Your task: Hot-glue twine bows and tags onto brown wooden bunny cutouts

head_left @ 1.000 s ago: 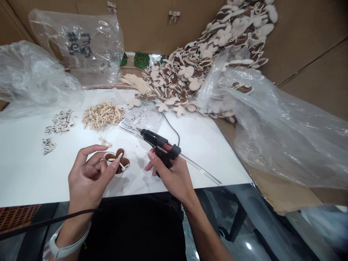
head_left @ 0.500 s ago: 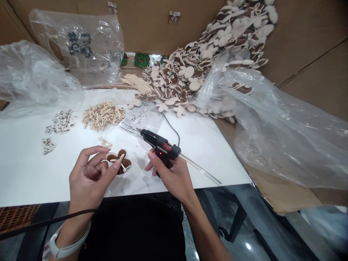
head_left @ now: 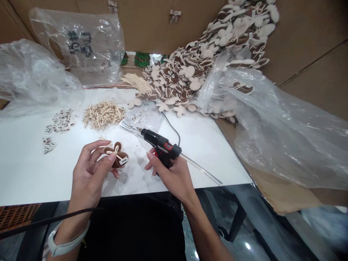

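My left hand [head_left: 92, 167] pinches a brown felt bunny-shaped piece [head_left: 122, 154] between thumb and fingers above the white table [head_left: 18, 170]. The piece carries a cream cord bow and a small white label with dark lettering. In my right hand [head_left: 171, 174] is a black glue gun [head_left: 157, 140], its nozzle pointing up and left. A clear glue stick [head_left: 202, 169] sticks out of its rear, and a thin cable runs behind it. Just beyond my left hand, a few cream cords are partly hidden. Farther back lies a pile of cream cord bows [head_left: 103, 114].
Small labels [head_left: 61, 121] lie scattered at the left. A heap of brown and cream felt pieces [head_left: 186, 75] rises against the cardboard at the back right, beside a bundle of cream cords [head_left: 136, 83]. Clear plastic bags [head_left: 288, 130] flank the table.
My left hand has turned the felt piece so its label faces up more, and shifted it slightly up and left. The right hand and glue gun stay nearly still.
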### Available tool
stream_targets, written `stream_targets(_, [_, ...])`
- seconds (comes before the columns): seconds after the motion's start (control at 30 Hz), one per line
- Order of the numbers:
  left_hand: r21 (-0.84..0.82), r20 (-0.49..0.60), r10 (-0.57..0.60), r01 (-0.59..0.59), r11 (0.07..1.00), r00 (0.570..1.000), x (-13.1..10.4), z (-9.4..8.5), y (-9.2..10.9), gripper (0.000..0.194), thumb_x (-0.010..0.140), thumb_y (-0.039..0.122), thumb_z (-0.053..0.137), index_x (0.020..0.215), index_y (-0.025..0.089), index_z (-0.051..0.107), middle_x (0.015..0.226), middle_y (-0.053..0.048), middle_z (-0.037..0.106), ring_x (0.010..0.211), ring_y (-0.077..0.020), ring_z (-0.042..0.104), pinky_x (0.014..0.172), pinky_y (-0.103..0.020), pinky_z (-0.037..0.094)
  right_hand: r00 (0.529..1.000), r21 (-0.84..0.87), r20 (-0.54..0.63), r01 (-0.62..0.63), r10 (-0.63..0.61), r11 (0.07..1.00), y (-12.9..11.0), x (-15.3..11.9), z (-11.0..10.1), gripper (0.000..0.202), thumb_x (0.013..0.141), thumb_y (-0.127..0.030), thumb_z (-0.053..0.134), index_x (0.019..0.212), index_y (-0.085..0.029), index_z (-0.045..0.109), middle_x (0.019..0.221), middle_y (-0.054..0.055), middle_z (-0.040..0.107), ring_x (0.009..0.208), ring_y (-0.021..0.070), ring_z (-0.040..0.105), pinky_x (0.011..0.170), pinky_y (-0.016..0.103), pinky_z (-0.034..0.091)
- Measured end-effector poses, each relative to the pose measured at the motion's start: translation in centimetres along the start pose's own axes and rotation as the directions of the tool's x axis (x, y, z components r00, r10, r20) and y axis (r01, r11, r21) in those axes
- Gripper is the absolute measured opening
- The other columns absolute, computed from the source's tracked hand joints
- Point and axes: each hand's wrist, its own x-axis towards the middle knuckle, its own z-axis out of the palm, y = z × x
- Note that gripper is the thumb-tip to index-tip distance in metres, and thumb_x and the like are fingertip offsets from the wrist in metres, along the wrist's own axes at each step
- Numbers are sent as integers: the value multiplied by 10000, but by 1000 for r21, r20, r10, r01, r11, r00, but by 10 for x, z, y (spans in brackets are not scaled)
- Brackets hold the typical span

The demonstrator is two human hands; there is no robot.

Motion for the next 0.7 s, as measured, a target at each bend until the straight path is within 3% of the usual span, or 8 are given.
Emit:
stream_targets(0.13, [53,79,34,-38,998,996,1,-1,-3,364,1030,414,941,1323,259,791,1224,-76,828,1034,-247,879,651,-228,678,999,21,-47,-25,26,999,2,0,1,453,877,-578,1019,1102,-253,799,898,35,903,799,271,821,767,375,638])
stream_targets(0.23, [81,126,50,-60,995,991,0,-1,-4,305,1035,406,940,1269,249,824,1307,-97,842,1081,-265,895,735,-257,723,1000,40,-1,-16,16,999,3,1,1,486,787,-517,1096,1054,-265,777,977,46,935,802,272,818,816,402,649])
stream_targets(0.47, [136,190,90,-117,984,978,-3,-1,0,262,1048,419,930,1225,239,861,1233,-95,890,1107,-259,905,879,-277,751,995,94,95,-28,19,995,2,1,0,557,742,-454,1129,1091,-270,735,918,8,905,717,233,765,717,369,635])
stream_targets(0.7, [148,246,116,-155,977,962,-6,-2,-2,197,1057,392,921,1199,258,889,1137,-73,911,1029,-237,905,916,-293,747,995,69,103,1,-8,998,2,1,1,491,790,-407,1095,1091,-272,731,923,2,893,718,213,718,713,360,581])
